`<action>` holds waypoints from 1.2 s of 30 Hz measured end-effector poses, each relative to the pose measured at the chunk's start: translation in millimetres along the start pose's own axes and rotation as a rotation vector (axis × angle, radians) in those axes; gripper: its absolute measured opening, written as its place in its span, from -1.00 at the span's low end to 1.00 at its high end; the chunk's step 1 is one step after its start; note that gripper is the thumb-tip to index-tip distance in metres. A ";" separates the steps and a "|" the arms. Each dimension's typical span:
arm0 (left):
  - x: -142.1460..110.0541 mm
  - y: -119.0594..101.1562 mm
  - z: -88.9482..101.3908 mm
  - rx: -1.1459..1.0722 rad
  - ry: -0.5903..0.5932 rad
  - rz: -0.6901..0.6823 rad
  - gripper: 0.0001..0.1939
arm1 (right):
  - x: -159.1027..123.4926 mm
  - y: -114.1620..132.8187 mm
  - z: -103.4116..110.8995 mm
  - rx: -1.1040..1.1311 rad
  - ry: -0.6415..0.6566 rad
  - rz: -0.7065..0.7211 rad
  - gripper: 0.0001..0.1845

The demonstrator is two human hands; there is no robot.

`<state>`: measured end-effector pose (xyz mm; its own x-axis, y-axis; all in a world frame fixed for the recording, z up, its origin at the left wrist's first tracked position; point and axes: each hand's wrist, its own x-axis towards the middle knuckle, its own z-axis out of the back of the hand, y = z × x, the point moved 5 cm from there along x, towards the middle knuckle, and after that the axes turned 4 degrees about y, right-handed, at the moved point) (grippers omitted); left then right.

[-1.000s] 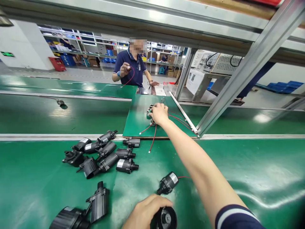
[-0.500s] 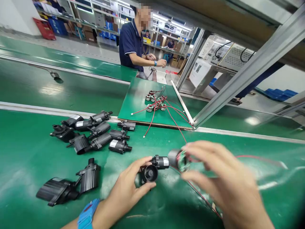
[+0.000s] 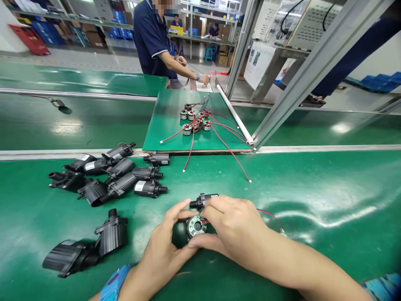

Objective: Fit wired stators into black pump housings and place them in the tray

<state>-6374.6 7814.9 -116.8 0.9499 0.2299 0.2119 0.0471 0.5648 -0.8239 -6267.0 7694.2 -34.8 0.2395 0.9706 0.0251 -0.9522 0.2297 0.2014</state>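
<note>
My left hand (image 3: 171, 234) is closed around a black pump housing (image 3: 188, 237), its open end facing me and mostly hidden by my fingers. At that opening sits a round motor stator (image 3: 197, 226) with a green circuit board on top. My right hand (image 3: 227, 221) pinches the stator's rim with thumb and fingers; how deep it sits in the housing I cannot tell. A red wire (image 3: 271, 214) trails out behind the right hand to a white connector. Just beyond the fingers lies another black pump (image 3: 200, 200), partly covered by the right hand.
Several black pumps (image 3: 120, 184) lie in a group at left, with two more pumps (image 3: 111, 232) nearer me. On a raised green board (image 3: 169, 119) stand several wired stators (image 3: 187, 128). A metal post (image 3: 307, 79) slants at right. Across the bench a co-worker (image 3: 150, 42) reaches forward.
My right hand has brought the stator left and onto the housing's open end in my left hand. The red wires moved along with it. The view has shifted slightly.
</note>
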 end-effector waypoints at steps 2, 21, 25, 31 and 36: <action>0.4 -1.6 1.3 0.012 -0.005 -0.032 -0.22 | 3.0 -0.6 -2.7 -0.021 -0.005 -0.016 -0.42; -1.7 -17.9 2.2 0.304 0.133 -0.337 -0.74 | 3.2 -6.7 -5.7 0.145 0.199 0.100 -0.69; -4.2 -25.5 7.2 0.337 0.103 -0.385 -0.72 | -0.1 0.2 -4.9 0.118 0.147 0.118 -0.73; 0.0 -30.6 0.7 0.305 0.187 -0.261 -0.77 | -6.4 5.2 -9.6 0.063 0.073 0.105 -0.67; 10.3 -23.5 18.4 0.385 0.108 -0.244 -0.67 | -28.7 -26.0 -27.5 0.152 0.130 -0.054 -0.60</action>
<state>-6371.5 7818.6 -85.6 0.9530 -0.0180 0.3024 0.1738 0.8501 -0.4971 -6254.4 7662.3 -67.7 0.2533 0.9607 -0.1139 -0.8967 0.2773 0.3451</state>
